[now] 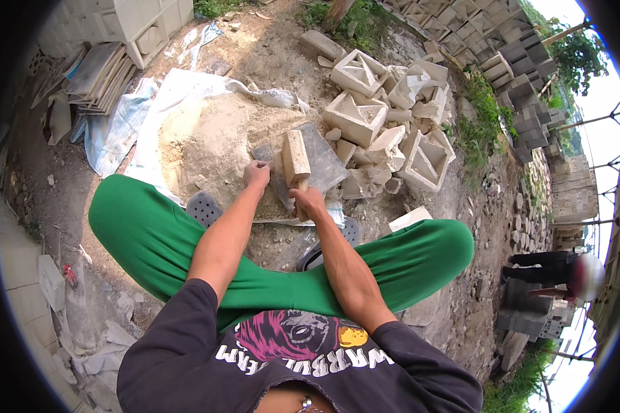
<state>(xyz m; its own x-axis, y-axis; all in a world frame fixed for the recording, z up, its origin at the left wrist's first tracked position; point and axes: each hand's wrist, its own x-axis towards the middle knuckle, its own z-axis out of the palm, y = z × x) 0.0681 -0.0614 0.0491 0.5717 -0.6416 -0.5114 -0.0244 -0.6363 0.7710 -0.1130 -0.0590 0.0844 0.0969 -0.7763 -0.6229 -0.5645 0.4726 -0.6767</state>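
My right hand (310, 202) is wrapped round the handle of a wooden mallet (296, 158). Its blocky pale head points away from me, over a flat dark grey slab (324, 153). At the slab's left edge is my left hand (257, 175), with its fingers pinched together; anything between them is too small to make out. The slab lies tilted on a heap of sandy powder (210, 131), which rests on a white plastic sheet (148, 155).
Hollow cast blocks (357, 118) and broken pieces lie piled beyond the slab to the right. Stacked flat boards (103, 76) lean at the upper left. Grey blocks (523, 103) form a wall at the far right. Another person (551, 272) stands at the right.
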